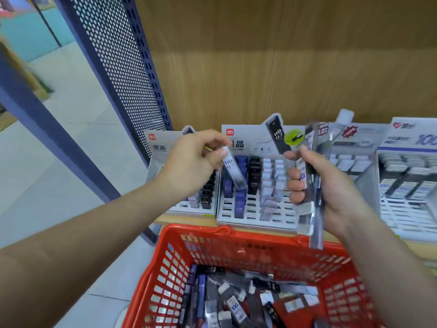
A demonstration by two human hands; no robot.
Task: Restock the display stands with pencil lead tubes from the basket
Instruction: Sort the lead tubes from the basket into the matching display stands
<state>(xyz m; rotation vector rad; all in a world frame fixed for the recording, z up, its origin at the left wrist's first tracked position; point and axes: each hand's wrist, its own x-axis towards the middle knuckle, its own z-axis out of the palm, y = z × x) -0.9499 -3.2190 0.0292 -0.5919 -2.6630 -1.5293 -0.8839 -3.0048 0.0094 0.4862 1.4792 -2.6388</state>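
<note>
Clear tube (234, 170) printed "HB 07" pinched by left hand (189, 162) over middle display stand (255, 210), red Deli logo (230, 131) on header. Tube bundle (307, 197) gripped by right hand (335, 185), fingers (295, 185) curled. Loose tubes (236, 304) marked "HB 07", "100" heaped in red basket (212, 235).

Two hands are seen: a left hand (189, 166) at mid-frame and a right hand (335, 188) right of centre. One clear tube (234, 172), marked HB 0.7, is pinched in the left hand. A bundle of tubes (307, 200) is gripped in the right hand; at least two are made out, but the exact number cannot be told.

Four display stands are counted across the middle of the frame: a left stand (160, 147), a second stand (253, 211), a third stand (354, 147) and a far-right stand (406, 209).

One red basket (212, 233) is seen at the bottom, and its heap of loose tubes (236, 304) is too overlapped to be counted. One perforated panel (123, 67) is seen at upper left.
</note>
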